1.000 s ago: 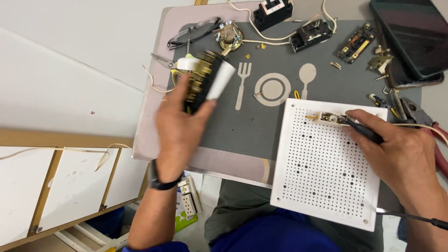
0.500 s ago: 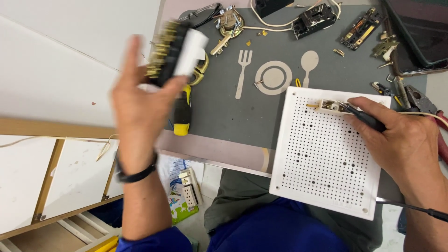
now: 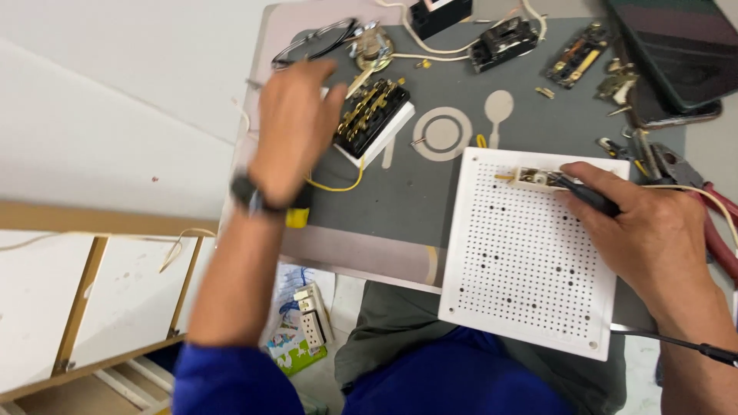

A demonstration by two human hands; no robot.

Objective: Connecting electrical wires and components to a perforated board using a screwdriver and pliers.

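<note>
My left hand (image 3: 292, 127) hovers over the left part of the grey mat (image 3: 400, 200), palm down with fingers spread. Right beside it lies a black switch block with brass contacts on a white base (image 3: 373, 119), touching or almost touching the thumb side. A yellow wire (image 3: 338, 186) curls out under it. My right hand (image 3: 653, 238) rests on a white perforated board (image 3: 523, 269) and grips a black pen-like tool (image 3: 588, 196). The tool's tip sits at a small white part (image 3: 534, 178) on the board's top edge.
A yellow-handled tool (image 3: 298, 217) lies under my left wrist. Dismantled black parts (image 3: 503, 42) and brass pieces (image 3: 573, 65) sit at the mat's far edge, a dark tablet (image 3: 676, 54) at top right, and red-handled pliers (image 3: 719, 230) at the right. A socket strip (image 3: 311, 315) lies on the floor.
My left hand had the switch block lifted up and to the left; now the block lies on the mat and the hand is beside it. My right hand stays on the board.
</note>
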